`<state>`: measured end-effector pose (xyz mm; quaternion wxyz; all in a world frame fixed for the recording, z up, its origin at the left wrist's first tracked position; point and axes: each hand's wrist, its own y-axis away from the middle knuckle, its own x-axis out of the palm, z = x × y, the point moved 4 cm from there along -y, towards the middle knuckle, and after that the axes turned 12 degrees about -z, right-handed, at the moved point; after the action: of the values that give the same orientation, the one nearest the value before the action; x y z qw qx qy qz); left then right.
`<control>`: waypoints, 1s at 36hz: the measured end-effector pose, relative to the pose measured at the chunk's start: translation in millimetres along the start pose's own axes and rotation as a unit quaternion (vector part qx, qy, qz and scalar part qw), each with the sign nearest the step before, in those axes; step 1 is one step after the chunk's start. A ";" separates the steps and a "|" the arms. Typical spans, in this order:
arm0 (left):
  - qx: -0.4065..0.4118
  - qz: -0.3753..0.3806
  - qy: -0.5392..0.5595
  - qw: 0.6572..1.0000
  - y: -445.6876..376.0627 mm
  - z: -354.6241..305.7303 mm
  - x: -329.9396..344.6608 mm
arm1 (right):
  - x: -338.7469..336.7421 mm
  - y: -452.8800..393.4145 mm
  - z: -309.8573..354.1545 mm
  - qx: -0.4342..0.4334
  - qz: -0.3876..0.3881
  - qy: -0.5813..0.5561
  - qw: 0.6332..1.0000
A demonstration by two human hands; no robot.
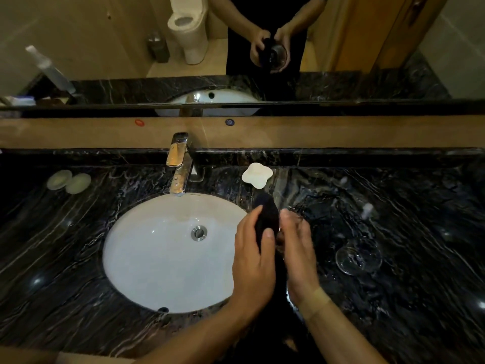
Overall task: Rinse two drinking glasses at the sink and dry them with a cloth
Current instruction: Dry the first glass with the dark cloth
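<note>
The person stands at the dark marble bench (393, 206), hands raised just right of the white sink (147, 258). The left hand (253, 254) grips a dark cloth (267, 219), thumb pressed across its front. The right hand (299, 248) curls round the first glass (280, 236), which is almost wholly hidden between the hands and cloth; the mirror (236, 48) reflection confirms a clear glass held there. The step in hand appears to be drying.

The second glass (358, 260) rests on the bench to the right, well apart from the hands. Whether it stands upright or inverted cannot be told.

Hazards from this position:
- The held glass may slip if its wall is wet and the cloth is twisted hard against a loose grip. It would fall onto marble or the sink rim.
- The second glass is transparent on a dark, reflective surface. A right elbow or forearm swinging outward could knock it over.
- The tap (179, 164) and soap dish (257, 176) sit behind the hands; a forward push could strike either.
</note>
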<state>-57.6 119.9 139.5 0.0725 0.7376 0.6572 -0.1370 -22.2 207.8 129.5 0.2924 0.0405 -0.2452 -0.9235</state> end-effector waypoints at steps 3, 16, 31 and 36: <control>0.009 -0.002 0.004 1.000 5.9 -2.2 1.0 | -1.6 -1.7 1.9 -0.040 -0.046 0.031 0.998; -0.101 -0.011 0.115 0.988 -6.0 7.5 -3.1 | -8.1 -4.2 1.2 -0.012 -0.038 -0.019 0.999; 0.026 -0.039 -0.040 0.998 9.1 9.1 -6.4 | -1.8 0.9 -5.0 -0.023 -0.018 0.109 0.994; 0.039 -0.037 -0.071 0.996 17.0 8.8 -5.9 | 2.3 10.5 -7.1 0.014 -0.006 0.043 0.999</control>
<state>-42.3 109.6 131.7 0.0850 0.7039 0.6711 -0.2168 -17.1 196.0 128.5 0.2967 0.0856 -0.2451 -0.9190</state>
